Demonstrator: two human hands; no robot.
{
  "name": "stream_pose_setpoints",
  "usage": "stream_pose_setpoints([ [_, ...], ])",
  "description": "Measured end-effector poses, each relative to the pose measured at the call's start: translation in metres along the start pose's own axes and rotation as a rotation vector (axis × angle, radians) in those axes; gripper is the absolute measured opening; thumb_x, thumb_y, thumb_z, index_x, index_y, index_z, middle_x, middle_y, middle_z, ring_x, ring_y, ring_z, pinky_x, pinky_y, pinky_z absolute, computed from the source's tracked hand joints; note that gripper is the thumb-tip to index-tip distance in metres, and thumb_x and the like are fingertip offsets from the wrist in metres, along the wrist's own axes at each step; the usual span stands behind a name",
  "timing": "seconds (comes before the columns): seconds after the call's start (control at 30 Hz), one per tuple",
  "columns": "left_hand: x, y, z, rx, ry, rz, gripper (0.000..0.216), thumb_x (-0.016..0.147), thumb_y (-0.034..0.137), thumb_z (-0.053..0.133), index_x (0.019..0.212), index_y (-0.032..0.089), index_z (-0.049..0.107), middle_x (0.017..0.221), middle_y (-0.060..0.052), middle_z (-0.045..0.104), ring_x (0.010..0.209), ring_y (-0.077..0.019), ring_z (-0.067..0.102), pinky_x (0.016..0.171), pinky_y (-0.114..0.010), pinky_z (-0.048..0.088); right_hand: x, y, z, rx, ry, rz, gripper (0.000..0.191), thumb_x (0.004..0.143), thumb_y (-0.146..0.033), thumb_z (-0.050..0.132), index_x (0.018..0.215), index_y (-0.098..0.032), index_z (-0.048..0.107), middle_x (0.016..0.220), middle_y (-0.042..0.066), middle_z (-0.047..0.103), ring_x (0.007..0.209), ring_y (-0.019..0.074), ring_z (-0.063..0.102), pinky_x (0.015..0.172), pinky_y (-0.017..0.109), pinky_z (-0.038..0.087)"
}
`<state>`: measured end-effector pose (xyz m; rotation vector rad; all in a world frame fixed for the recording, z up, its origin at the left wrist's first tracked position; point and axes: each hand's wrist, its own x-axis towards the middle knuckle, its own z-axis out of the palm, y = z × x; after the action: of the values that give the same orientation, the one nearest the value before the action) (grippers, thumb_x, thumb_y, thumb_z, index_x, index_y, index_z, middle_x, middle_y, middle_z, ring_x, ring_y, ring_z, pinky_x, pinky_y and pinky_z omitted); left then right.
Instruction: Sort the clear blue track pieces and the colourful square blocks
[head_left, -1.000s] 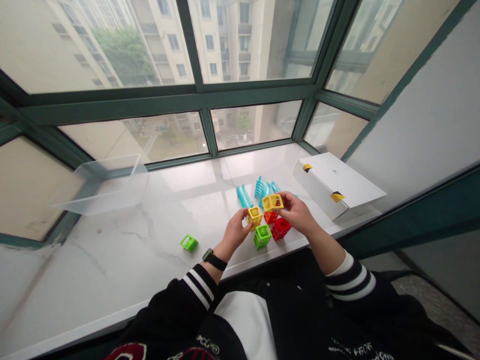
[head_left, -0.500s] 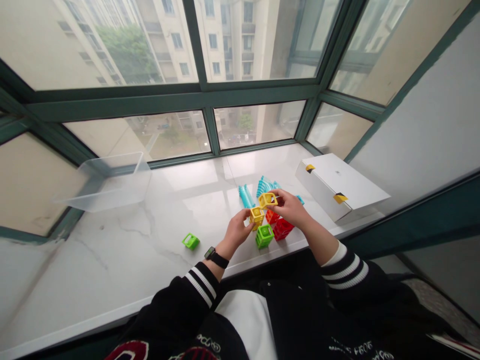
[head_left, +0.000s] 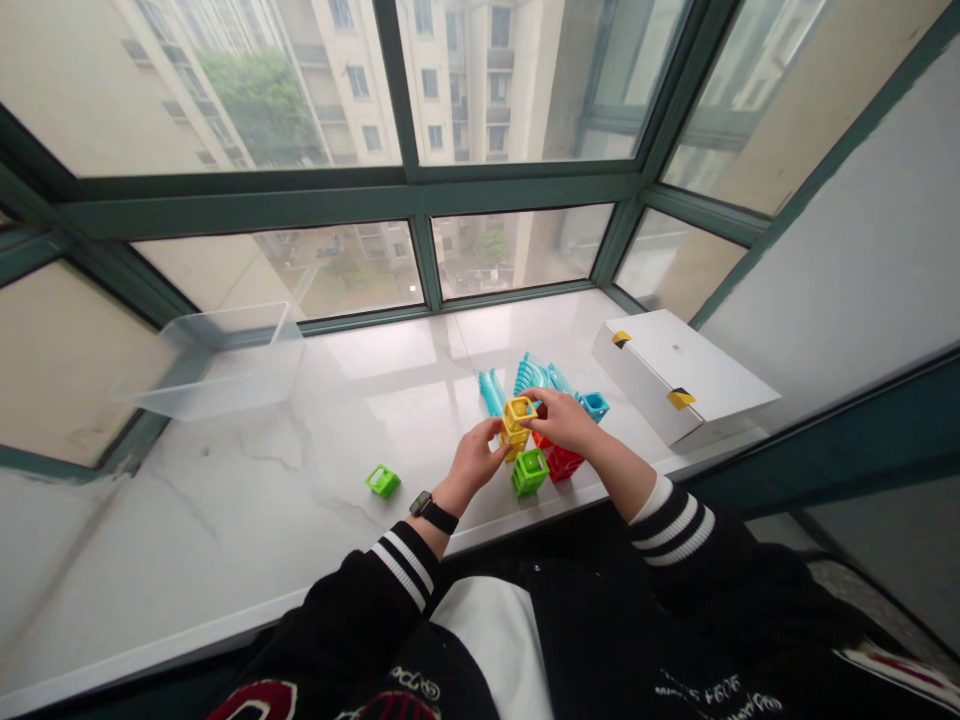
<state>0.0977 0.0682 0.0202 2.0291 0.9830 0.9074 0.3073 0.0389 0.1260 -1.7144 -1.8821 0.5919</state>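
Observation:
On the white marble sill [head_left: 285, 480] my left hand [head_left: 472, 462] grips a yellow cube block [head_left: 513, 438] from the left. My right hand [head_left: 564, 420] presses a second yellow cube block [head_left: 519, 410] down on top of it, fingers curled round that block. A green cube [head_left: 530, 471] stands just in front of them. Red cube blocks [head_left: 561, 462] lie partly under my right hand. Behind are teal track pieces [head_left: 491, 392], with a small teal cube [head_left: 595, 405] at their right.
A lone green cube [head_left: 382, 481] lies to the left. A clear plastic bin [head_left: 217, 365] stands at the back left against the window. A white cardboard box [head_left: 675, 375] sits at the right end of the sill.
My right hand has brought the upper yellow block left and down onto the one my left hand holds. The small teal cube now shows behind my right hand.

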Motion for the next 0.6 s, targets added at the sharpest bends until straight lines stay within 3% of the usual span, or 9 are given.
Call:
stream_pose_setpoints([
  [0.6, -0.0005, 0.0039, -0.0009, 0.008, 0.003, 0.002, 0.038, 0.084, 0.020, 0.077, 0.119, 0.027, 0.066, 0.116, -0.005, 0.076, 0.107, -0.0243, 0.074, 0.100, -0.045, 0.060, -0.0003, -0.0006, 0.0051, -0.056, -0.021, -0.031, 0.039, 0.083, -0.015, 0.078, 0.119, -0.025, 0.071, 0.111, 0.003, 0.077, 0.079, 0.0167, 0.069, 0.081, 0.031, 0.054],
])
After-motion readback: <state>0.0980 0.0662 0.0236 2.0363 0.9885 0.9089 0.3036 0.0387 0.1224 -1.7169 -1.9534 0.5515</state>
